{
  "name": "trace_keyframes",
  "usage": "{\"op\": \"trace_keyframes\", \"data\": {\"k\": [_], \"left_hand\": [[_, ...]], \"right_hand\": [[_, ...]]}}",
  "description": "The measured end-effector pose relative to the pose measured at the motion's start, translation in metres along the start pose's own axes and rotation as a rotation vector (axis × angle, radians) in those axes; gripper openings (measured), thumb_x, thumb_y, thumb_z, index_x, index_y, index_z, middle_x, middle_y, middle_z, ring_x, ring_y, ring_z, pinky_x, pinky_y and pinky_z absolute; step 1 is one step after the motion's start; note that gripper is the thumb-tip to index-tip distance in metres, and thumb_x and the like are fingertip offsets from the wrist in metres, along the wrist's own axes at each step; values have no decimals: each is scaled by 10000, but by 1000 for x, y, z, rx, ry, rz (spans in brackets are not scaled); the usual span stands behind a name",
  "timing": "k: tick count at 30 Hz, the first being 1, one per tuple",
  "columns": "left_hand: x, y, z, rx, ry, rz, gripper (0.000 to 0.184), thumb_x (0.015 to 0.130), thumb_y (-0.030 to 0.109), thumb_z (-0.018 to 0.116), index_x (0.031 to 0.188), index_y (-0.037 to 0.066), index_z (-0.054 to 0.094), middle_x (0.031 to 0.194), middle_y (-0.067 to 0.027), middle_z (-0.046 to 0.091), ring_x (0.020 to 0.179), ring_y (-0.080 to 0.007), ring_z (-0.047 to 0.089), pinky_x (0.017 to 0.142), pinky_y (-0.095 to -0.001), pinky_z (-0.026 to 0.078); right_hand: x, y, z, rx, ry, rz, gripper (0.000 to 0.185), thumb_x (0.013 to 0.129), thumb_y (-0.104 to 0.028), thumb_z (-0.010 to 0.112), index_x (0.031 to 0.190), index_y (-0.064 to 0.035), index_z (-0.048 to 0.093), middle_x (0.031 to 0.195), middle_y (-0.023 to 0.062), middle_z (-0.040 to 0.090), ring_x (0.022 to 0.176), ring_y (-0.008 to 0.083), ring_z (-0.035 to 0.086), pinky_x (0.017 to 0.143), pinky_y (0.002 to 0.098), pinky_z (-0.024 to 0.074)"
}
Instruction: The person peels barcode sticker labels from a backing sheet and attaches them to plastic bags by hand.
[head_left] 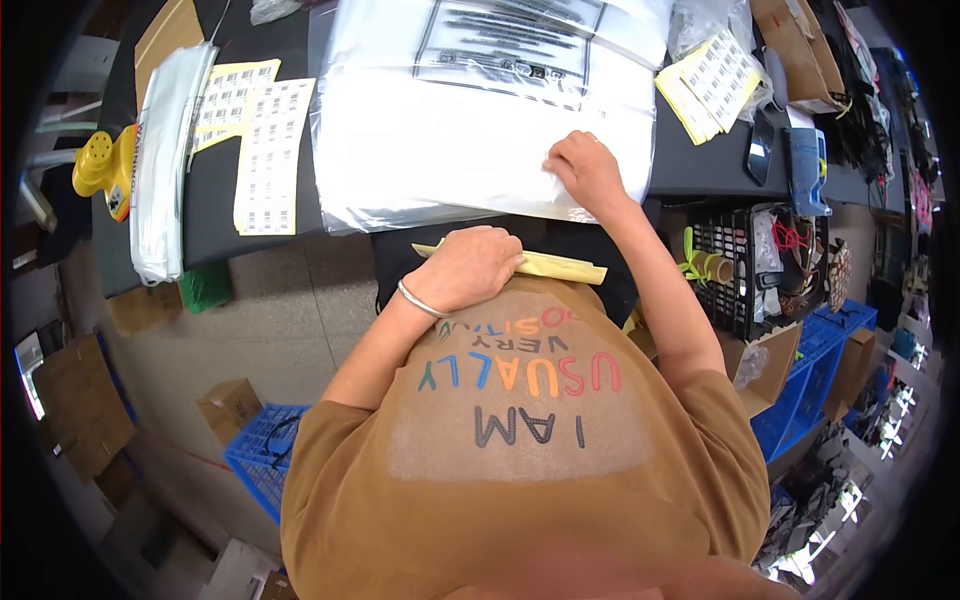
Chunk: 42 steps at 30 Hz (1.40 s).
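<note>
Clear plastic bags (420, 165) lie on the bench (690, 170) for labelling, I judge: fingers of my right hand (588, 175) seem to pinch a small label (556, 187), those of my left hand (468, 268) curl over a yellow strip (570, 268), and the next move calls for pressing flat.

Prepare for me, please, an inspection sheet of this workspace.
Surface: black table, its middle covered by plastic bags.
Job's things: those bags, label sheets at both sides, a yellow strip.
Clutter: phone at right, yellow device at left.
Hands: left hand holds the yellow strip; right hand is over the bags, anything pinched unclear.
Cables: power cables, nothing seen; red cord-like strands at right.
Surroundings: blue crates, cardboard boxes.
</note>
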<state>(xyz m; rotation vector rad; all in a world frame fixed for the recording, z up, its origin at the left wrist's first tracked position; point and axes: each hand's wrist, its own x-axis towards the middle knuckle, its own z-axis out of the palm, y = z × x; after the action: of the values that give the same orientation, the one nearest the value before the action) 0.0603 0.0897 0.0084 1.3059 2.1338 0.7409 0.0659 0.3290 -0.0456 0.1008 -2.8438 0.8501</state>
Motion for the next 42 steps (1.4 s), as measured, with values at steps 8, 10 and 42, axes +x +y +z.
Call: {"op": "trace_keyframes", "data": {"k": [8,10,42], "left_hand": [[29,-10,-14,80,269,220,130,845,114,560,810,0,613,1072,-182,600,1056,-348,544,837,-425,447],[32,-18,-19,189,216,61,139,824,111,576,770,-8,623,1223,-215,540,1183,-390,464,890,-446,415],[43,-50,4,174,237,-17,160,826,127,583,829,-18,651,1307,-164,512,1258,-405,417,959,-497,401]], "right_hand": [[24,13,-10,232,-144,449,285,903,-294,506,839,-42,624,877,156,646,827,334,607,730,419,469],[24,21,-4,81,-243,299,274,922,-268,460,879,-37,601,899,185,642,856,379,599,773,463,464],[320,9,-4,-388,-326,-193,682,759,-286,675,1387,-164,440,1406,125,450,1296,327,415,1038,429,385]]}}
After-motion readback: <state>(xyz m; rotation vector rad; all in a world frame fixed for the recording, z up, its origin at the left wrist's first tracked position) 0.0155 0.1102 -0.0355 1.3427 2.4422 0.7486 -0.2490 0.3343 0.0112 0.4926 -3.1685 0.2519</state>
